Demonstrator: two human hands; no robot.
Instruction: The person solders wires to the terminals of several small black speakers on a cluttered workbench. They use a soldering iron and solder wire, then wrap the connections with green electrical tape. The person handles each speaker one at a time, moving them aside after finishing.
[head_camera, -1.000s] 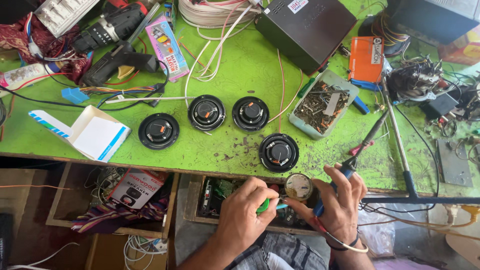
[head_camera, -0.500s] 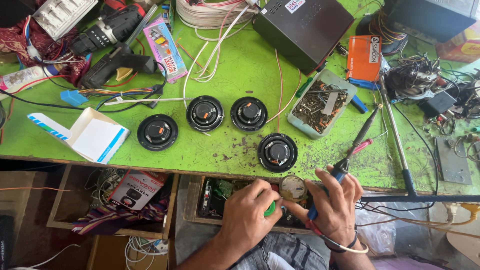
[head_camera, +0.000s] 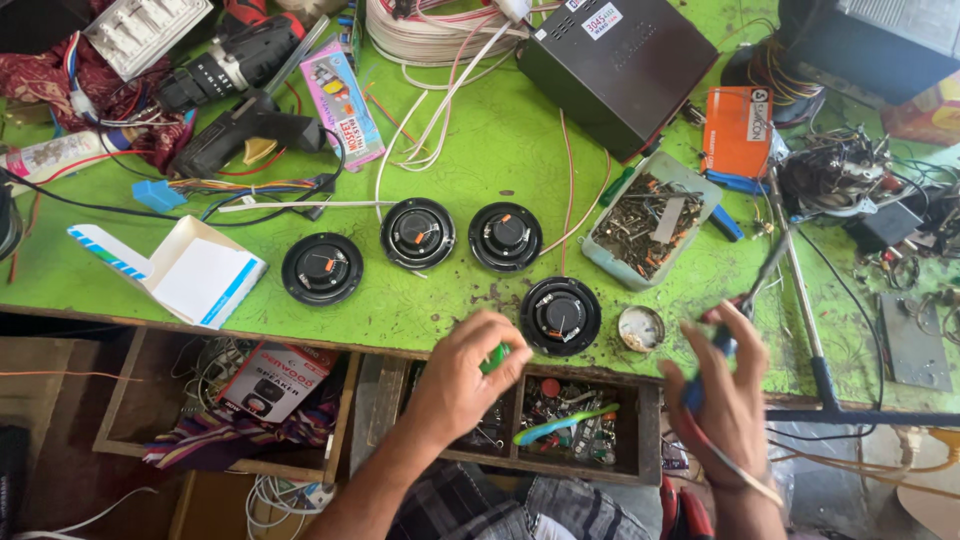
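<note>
Left hand (head_camera: 462, 378) pinching a small green piece (head_camera: 494, 357), right hand (head_camera: 728, 395) curled round a blue-handled tool (head_camera: 722, 345), both low centre by the nearest black speaker (head_camera: 561, 316) (at the table (head_camera: 470, 150) edge): likely knocked into the open drawer (head_camera: 560, 425).

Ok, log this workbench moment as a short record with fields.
surface: green workbench
left hand: grips a green-handled tool at the bench edge
right hand: holds a blue-handled tool
nearest speaker: round, black, flat on the bench between the hands
small round tin: on the bench, right of that speaker
other speakers: three in a row behind
drawer: open, full of small parts
</note>
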